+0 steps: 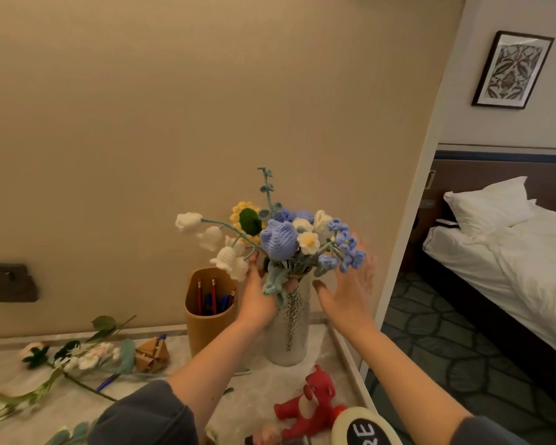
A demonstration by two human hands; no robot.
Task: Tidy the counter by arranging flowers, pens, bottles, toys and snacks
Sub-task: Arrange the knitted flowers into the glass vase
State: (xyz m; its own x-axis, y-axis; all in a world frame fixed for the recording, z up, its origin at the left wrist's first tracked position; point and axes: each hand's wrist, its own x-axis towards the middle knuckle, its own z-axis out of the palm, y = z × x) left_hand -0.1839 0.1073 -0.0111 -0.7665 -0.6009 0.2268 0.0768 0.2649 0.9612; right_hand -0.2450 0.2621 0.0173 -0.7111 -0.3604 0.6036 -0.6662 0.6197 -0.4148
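The left hand (254, 297) grips the soft, light flowers (278, 239) by their stems at the mouth of the vase (286, 342), likely the safest hold; the right hand (347, 297) is spread open, empty.

1. The crochet flowers (280, 239) are worked in blue, white and yellow, with one dark green centre and teal stems.
2. The vase (288, 342) is finished in speckled grey-white.
3. The pen holder (203, 329) is coloured tan, and the pens (214, 295) red and blue.
4. The toy (312, 403) is coloured red.
5. The tabletop (260, 383) is marbled in pale grey.
6. The carpet (430, 332) is patterned with dark leaf outlines on grey-green.
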